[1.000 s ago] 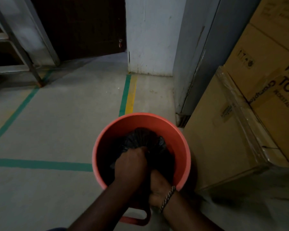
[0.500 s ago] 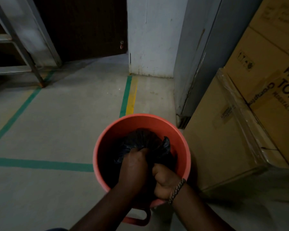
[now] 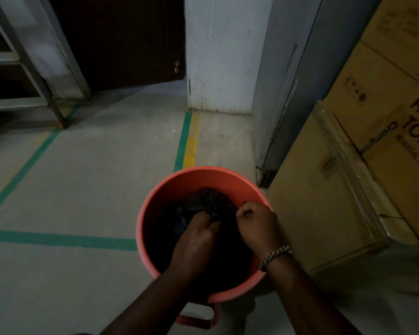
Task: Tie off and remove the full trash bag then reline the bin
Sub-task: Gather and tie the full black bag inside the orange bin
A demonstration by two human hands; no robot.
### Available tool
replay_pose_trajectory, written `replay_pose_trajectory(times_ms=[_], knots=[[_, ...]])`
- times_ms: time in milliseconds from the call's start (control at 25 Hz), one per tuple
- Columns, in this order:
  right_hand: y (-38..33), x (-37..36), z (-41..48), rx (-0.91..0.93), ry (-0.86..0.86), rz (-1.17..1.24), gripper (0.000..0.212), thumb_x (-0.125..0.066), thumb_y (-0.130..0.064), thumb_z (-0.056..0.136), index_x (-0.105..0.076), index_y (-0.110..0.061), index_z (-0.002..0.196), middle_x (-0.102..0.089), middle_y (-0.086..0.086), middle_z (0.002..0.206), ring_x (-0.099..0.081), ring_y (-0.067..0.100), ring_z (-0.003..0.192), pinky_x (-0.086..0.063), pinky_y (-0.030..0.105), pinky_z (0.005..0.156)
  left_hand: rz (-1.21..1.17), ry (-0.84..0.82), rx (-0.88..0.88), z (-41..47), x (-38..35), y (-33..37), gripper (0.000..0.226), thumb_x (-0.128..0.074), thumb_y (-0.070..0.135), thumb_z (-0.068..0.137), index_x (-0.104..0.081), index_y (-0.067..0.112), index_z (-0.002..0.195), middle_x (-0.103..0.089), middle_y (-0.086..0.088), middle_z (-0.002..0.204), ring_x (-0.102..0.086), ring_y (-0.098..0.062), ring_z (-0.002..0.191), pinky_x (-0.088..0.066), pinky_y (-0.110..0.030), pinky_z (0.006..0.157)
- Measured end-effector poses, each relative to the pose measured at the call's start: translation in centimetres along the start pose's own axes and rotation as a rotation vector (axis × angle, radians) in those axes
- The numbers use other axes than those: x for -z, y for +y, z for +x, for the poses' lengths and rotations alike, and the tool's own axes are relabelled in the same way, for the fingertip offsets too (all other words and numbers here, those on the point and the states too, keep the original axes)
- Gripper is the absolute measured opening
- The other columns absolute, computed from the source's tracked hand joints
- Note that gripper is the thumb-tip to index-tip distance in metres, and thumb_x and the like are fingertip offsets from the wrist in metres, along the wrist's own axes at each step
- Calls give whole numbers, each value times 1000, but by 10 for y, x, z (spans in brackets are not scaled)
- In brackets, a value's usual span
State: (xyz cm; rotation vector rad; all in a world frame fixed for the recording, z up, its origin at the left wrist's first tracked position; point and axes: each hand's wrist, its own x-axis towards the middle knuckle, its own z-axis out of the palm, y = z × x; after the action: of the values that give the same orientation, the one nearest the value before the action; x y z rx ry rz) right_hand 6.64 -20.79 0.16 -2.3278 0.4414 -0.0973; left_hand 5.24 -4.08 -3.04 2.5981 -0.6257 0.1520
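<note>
One bin, one bag, two hands, two boxes.

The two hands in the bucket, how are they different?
The left hand is down in the middle of the orange bucket, pinching the gathered neck of the black trash bag; the right hand is higher, near the bucket's right rim. The right hand is a closed fist pulled off to the side; whether it grips plastic is too dark to tell. The right wrist wears a braided bracelet; the left wrist is bare. Both hands are closed.
</note>
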Motion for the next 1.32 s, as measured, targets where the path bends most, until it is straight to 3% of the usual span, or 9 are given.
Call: replay_pose_trajectory(times_ms=[160, 400, 560, 720, 840, 1000, 1080, 1200, 1320], knots=[[-17, -8, 3, 306, -135, 235, 15, -69, -20, 89, -75, -24, 102, -74, -12, 101, -67, 0, 95, -53, 24, 91, -83, -31, -171, 1, 0, 3, 42, -53, 25, 87, -70, 4, 120, -65, -15, 117, -56, -30, 118, -49, -41, 99], [-15, -34, 17, -111, -630, 634, 84, -80, -34, 82, -38, -20, 153, -44, -8, 146, -41, 6, 135, -37, 30, 114, -133, -162, -216, -4, 0, 1, 40, -52, 3, 96, -59, -1, 135, -58, -21, 138, -52, -33, 132, -44, -46, 109], [-5, -38, 28, -317, -661, 608, 100, -90, -36, 53, -50, -20, 143, -61, 1, 137, -65, 19, 117, -53, 41, 103, -89, -145, -371, -5, 0, 1, 27, -54, 17, 90, -70, 5, 108, -65, -14, 110, -64, -33, 108, -59, -41, 81], [-1, -34, 32, -260, -485, 473, 28, -80, -2, 72, -70, -18, 93, -71, 6, 84, -66, 21, 78, -54, 30, 69, -177, -96, -474, -2, 1, 3, 17, -56, 20, 91, -70, 9, 94, -61, -8, 98, -58, -24, 105, -53, -37, 85], [11, -10, 44, -223, -298, 270, 19, -67, -2, 78, -62, -17, 68, -64, 5, 64, -61, 21, 56, -53, 33, 53, -142, 9, -388, 2, 1, -13, 28, -50, 24, 96, -72, 8, 101, -64, -11, 102, -55, -25, 112, -44, -37, 96], [14, 18, 45, 270, -130, 0, 45, -55, -5, 63, -64, -34, 96, -68, 0, 110, -69, 21, 101, -55, 32, 92, -165, -10, -259, 3, 4, -20, 26, -51, 17, 94, -68, 7, 112, -62, -12, 117, -56, -26, 114, -43, -37, 97], [-4, 23, 37, 583, -384, 17, 80, -48, 0, 61, -57, -41, 130, -45, -5, 152, -37, 14, 146, -26, 24, 120, -126, -69, -323, 4, 5, -15, 29, -48, 24, 94, -69, 8, 107, -63, -12, 114, -60, -26, 111, -49, -40, 93], [-12, 7, 26, 626, -875, -215, 104, -48, 9, 70, -25, -52, 151, -18, -10, 167, 2, 7, 155, 8, 39, 124, -144, -107, -405, 6, 8, -12, 27, -56, 23, 88, -73, 8, 104, -66, -12, 110, -61, -23, 108, -52, -39, 88], [2, -2, 30, 604, -869, -230, 98, -58, -1, 71, -27, -45, 153, -42, -5, 156, -28, 11, 149, -19, 49, 124, -274, -94, -361, 6, 6, -16, 19, -54, 27, 90, -70, 20, 99, -62, 8, 108, -57, -8, 108, -49, -32, 94]])
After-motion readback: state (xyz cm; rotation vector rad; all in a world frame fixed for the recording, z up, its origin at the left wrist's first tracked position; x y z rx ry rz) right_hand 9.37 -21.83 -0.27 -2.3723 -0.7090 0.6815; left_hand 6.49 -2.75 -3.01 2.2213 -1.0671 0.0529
